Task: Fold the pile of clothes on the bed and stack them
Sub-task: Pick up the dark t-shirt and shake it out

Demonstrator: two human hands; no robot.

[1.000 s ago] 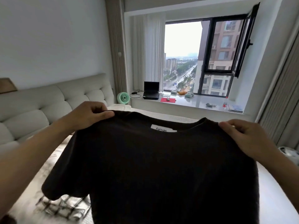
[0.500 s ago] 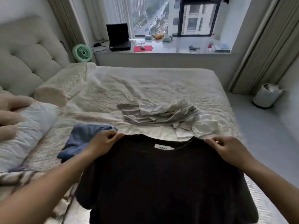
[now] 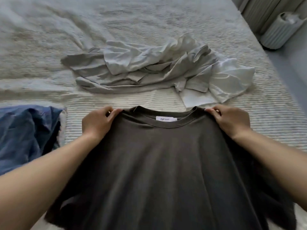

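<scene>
A dark grey T-shirt [image 3: 162, 171] with a white neck label spreads out in front of me over the near part of the bed [image 3: 116, 30]. My left hand [image 3: 98, 123] grips its left shoulder and my right hand [image 3: 232, 122] grips its right shoulder, both beside the collar. Beyond the collar lies a crumpled heap of light grey and white clothes [image 3: 149, 72]. A crumpled blue garment [image 3: 25, 135] lies on the bed to the left of my left arm.
The bed has a ribbed, cream cover with wrinkles at the far left. A pale ribbed bin [image 3: 280, 30] stands on the floor past the bed's right edge, next to curtains at the top right.
My view has tilted down from the window to the bed. Both hands have brought the dark T-shirt down and forward, from held up in the air to low over the bed.
</scene>
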